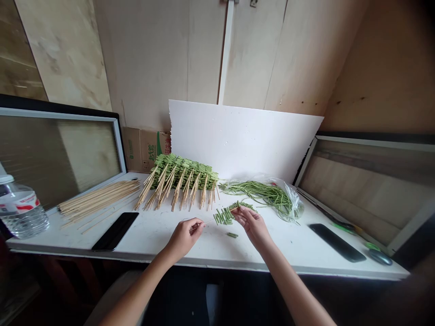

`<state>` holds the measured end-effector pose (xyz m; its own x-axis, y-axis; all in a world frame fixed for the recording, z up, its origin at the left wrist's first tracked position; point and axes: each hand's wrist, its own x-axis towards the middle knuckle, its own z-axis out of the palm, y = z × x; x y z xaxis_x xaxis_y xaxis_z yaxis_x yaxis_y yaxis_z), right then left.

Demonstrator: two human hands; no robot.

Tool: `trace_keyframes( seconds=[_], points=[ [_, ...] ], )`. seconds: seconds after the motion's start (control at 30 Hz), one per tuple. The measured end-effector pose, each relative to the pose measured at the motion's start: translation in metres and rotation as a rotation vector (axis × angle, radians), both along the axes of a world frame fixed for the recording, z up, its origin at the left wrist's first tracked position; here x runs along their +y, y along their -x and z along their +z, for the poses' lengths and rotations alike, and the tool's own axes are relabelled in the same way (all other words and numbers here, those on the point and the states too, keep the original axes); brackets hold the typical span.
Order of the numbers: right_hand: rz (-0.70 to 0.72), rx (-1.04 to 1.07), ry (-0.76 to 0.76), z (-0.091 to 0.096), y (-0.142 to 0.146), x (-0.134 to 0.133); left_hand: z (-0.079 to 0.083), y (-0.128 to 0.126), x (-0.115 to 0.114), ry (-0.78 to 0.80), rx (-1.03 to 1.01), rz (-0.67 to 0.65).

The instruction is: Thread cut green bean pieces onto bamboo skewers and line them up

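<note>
My left hand (185,237) is closed in a pinch on the blunt end of a thin wooden skewer. Along the skewer, cut green bean pieces (222,216) sit side by side across it. My right hand (250,222) pinches at the far end of the row, its fingertips around the skewer's tip; whether a bean piece is also between them I cannot tell. Behind that hand lies a small heap of cut bean pieces (249,205), partly hidden. A few loose bean pieces (232,235) rest on the table just below the row.
Finished bean skewers (185,170) are stacked at the back of the white table (163,235). Bare skewers (98,199) and a black phone (115,231) lie left, near a water bottle (23,210). Long beans (265,192) in a plastic bag, a dark flat object (336,242) and scissors (377,251) lie right.
</note>
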<state>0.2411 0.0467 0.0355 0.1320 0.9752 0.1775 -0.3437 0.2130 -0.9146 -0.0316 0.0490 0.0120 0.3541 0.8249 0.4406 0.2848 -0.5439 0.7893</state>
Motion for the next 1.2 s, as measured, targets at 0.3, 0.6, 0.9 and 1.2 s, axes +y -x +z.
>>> trace_keyframes(
  seconds=[0.3, 0.6, 0.9, 1.2],
  points=[
    [-0.099, -0.145, -0.027, 0.006, 0.001, -0.008, 0.002, -0.001, -0.002, -0.001, -0.005, -0.032],
    [-0.089, -0.078, -0.008, 0.004, 0.003, -0.006, 0.003, -0.001, -0.002, 0.007, 0.000, -0.026],
    [-0.104, -0.157, -0.050, 0.004, 0.001, -0.009, 0.005, 0.000, -0.003, -0.008, 0.012, -0.017],
    [-0.114, -0.205, -0.054, 0.006, 0.000, -0.011, 0.007, 0.001, -0.003, -0.020, 0.001, -0.026]
  ],
)
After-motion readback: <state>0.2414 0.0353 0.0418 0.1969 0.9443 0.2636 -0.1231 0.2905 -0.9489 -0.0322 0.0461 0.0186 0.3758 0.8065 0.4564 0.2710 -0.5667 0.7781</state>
